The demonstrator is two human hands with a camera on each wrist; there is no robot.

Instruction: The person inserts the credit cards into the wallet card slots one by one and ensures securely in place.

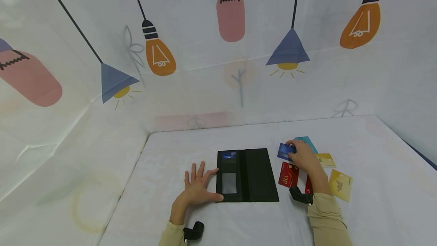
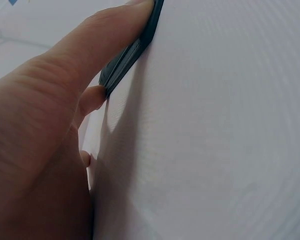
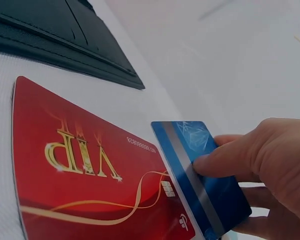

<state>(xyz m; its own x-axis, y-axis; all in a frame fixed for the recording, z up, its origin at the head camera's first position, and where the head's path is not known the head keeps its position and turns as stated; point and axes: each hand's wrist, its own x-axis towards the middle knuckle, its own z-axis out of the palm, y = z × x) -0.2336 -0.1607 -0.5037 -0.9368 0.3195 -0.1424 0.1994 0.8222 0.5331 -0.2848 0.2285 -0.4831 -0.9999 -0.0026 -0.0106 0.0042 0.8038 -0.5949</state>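
A dark card wallet (image 1: 257,177) lies unfolded on the white table, with a blue card in its upper left slot and a clear window below. My left hand (image 1: 196,192) rests at its left side, fingers spread, thumb on the lower left corner and index finger at the edge. In the left wrist view, the thumb (image 2: 100,40) lies over the wallet's edge. My right hand (image 1: 304,156) pinches a blue card (image 3: 197,170) with a grey stripe between thumb and fingers. Just under that card, a red VIP card (image 3: 90,175) lies on the table.
Around the right hand lie a light blue card (image 1: 308,143), two yellow cards, one (image 1: 326,160) above the other (image 1: 340,185), and another red card (image 1: 308,186) partly hidden by the wrist. A printed fabric wall (image 1: 205,98) stands behind the table.
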